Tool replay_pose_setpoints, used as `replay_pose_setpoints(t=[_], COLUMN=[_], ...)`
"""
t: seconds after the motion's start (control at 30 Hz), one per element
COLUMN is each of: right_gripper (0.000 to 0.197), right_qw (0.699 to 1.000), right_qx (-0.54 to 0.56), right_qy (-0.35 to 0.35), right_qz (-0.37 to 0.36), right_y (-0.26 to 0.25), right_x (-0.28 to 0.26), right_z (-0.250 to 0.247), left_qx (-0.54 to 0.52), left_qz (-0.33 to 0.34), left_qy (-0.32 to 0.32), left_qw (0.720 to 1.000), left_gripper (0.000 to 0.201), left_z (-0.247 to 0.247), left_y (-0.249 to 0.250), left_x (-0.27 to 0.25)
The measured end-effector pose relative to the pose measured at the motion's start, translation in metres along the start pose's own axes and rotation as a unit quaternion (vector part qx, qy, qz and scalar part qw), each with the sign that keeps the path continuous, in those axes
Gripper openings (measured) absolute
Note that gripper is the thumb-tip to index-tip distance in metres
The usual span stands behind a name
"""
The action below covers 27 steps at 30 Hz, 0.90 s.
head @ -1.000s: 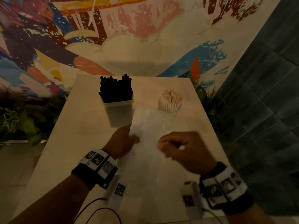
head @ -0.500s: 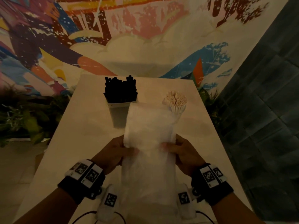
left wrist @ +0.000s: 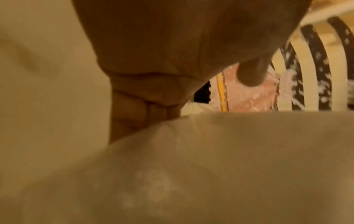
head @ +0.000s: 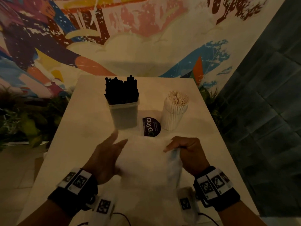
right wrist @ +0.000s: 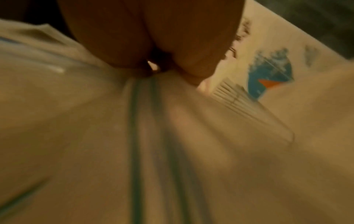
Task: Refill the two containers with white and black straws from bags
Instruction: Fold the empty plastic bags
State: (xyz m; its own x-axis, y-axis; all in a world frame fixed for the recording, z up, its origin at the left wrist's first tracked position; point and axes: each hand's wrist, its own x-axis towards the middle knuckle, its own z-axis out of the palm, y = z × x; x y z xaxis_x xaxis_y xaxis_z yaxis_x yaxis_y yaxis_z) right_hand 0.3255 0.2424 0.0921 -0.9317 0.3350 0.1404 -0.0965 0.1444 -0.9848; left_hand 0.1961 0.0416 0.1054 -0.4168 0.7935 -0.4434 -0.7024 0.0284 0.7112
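Observation:
A translucent square container (head: 124, 117) at the table's far middle holds black straws (head: 122, 91). To its right stands a clear container of white straws (head: 176, 110). A limp white plastic bag (head: 146, 162) lies between my hands near the front. My left hand (head: 112, 149) rests against the bag's left side with straight fingers. My right hand (head: 182, 147) grips the bag's bunched right edge with curled fingers. The left wrist view shows the left hand's palm (left wrist: 172, 53) over the bag (left wrist: 210, 166). The right wrist view shows my right hand (right wrist: 153, 37) pinching gathered bag folds (right wrist: 134, 136).
A round black sticker (head: 151, 127) lies on the pale table (head: 81, 128) between the containers and the bag. A painted wall stands behind the table, plants (head: 24, 121) to the left, dark tiles (head: 260, 128) to the right.
The bag, held up tall in front of the containers half a second ago, has come down toward the table. My left hand's fingers have straightened; my right hand has bunched the bag's edge.

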Motion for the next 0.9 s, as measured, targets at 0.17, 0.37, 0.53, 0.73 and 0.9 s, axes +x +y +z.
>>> replay_pose_setpoints(t=[0.17,0.37,0.53,0.73,0.9], right_gripper=[0.056,0.093,0.058,0.034,0.019], right_qw=[0.997,0.978,0.956,0.954,0.934], right_qx=[-0.069,0.021,0.161,0.082,-0.181], right_qy=[-0.013,0.014,0.043,0.172,0.244], right_qz=[0.035,0.207,0.243,0.233,0.186], right_y=[-0.003,-0.010,0.012,0.037,0.051], right_x=[-0.002,0.006,-0.010,-0.019,-0.011], right_z=[0.003,0.002,0.041,0.045,0.028], left_qx=[0.247,0.385,0.258,0.365,0.602], left_qz=[0.058,0.186,0.206,0.099,0.107], left_qy=[0.016,0.050,0.041,0.073,0.105], left_qw=[0.967,0.902,0.943,0.923,0.784], left_gripper=[0.079,0.054,0.058,0.063,0.057], left_z=[-0.008,-0.020,-0.028,-0.032,0.015], left_y=[-0.009,-0.002,-0.004,-0.022,-0.034], left_x=[0.005,0.005,0.014,0.041,0.070])
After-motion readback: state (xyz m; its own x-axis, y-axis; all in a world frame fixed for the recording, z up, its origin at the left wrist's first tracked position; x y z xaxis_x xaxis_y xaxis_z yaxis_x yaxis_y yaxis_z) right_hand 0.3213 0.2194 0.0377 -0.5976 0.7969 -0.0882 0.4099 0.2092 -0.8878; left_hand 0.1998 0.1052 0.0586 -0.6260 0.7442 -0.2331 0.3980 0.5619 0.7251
